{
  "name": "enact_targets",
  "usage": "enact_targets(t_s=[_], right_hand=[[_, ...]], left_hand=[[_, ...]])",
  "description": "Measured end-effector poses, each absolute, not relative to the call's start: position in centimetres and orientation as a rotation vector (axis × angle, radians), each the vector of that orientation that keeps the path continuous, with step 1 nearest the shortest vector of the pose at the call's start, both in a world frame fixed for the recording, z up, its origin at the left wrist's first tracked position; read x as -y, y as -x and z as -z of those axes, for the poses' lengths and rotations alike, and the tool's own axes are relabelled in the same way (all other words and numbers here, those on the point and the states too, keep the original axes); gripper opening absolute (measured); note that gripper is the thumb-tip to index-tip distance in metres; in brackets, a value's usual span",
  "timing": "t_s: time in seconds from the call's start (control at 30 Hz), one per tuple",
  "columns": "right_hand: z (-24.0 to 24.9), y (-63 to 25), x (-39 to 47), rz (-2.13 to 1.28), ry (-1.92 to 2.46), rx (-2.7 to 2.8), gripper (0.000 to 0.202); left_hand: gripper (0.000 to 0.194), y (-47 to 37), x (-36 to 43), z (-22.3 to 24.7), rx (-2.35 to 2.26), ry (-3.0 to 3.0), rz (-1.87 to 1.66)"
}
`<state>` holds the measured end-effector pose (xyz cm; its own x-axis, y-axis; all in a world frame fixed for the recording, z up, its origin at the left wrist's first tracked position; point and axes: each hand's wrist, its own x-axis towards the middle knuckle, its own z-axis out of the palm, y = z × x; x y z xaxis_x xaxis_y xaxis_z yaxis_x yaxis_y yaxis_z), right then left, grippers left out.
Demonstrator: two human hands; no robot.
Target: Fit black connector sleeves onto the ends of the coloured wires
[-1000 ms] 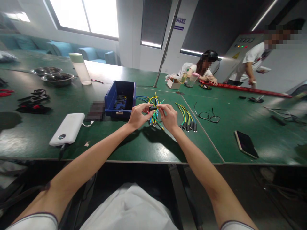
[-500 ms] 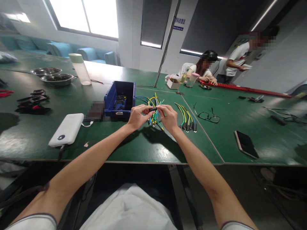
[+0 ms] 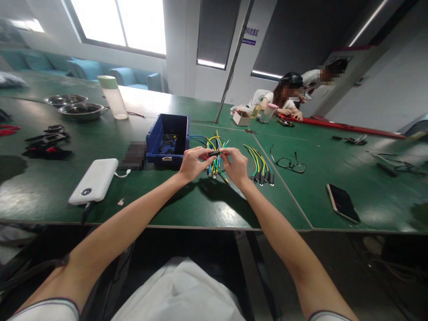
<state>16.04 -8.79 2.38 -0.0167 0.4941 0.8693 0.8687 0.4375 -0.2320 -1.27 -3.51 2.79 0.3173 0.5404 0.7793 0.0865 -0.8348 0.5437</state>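
Note:
Between my two hands a small black sleeve (image 3: 214,154) is held level above the table. My left hand (image 3: 194,164) pinches its left end. My right hand (image 3: 236,166) is closed at its right end, on a wire end that is mostly hidden by the fingers. Beneath and behind the hands lies a loose bundle of yellow, green and blue wires (image 3: 214,169). Right of my right hand rests a row of wires with black sleeves (image 3: 261,177) on their near ends. A blue bin (image 3: 152,140) with black pieces inside stands left of my left hand.
On the green table (image 3: 187,209) lie a white power bank (image 3: 95,180), glasses (image 3: 291,165) and a phone (image 3: 343,203). Farther back are a bottle (image 3: 114,100), metal bowls (image 3: 82,112) and a small box (image 3: 241,118). Two people are beyond the table at the right.
My hands have barely moved and still hold the black sleeve between them. The standing person in the background has moved left and leans near the seated person.

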Motion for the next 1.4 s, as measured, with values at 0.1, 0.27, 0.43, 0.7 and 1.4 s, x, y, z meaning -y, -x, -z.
enact_targets(t_s=[0.1,0.27,0.43,0.7,1.4], right_hand=[[-2.37,-15.99,8.75,0.48,1.163,1.677,0.01],[-2.26,-15.92,8.71,0.449,1.182,1.667,0.011],[-2.04,-15.98,8.62,0.408,1.151,1.655,0.01],[-1.8,-16.13,8.41,0.428,1.232,1.67,0.014],[-2.08,-16.56,8.5,0.356,1.23,1.719,0.023]], left_hand=[[0.019,1.24,3.5,-2.76,-0.554,-2.182,-1.534],[0.018,1.22,3.57,-2.77,-0.549,-2.177,-1.544],[0.018,1.2,3.69,-2.8,-0.56,-2.18,-1.535],[0.021,1.12,3.66,-2.92,-0.568,-2.186,-1.539],[0.02,1.17,3.19,-2.59,-0.586,-2.176,-1.516]])
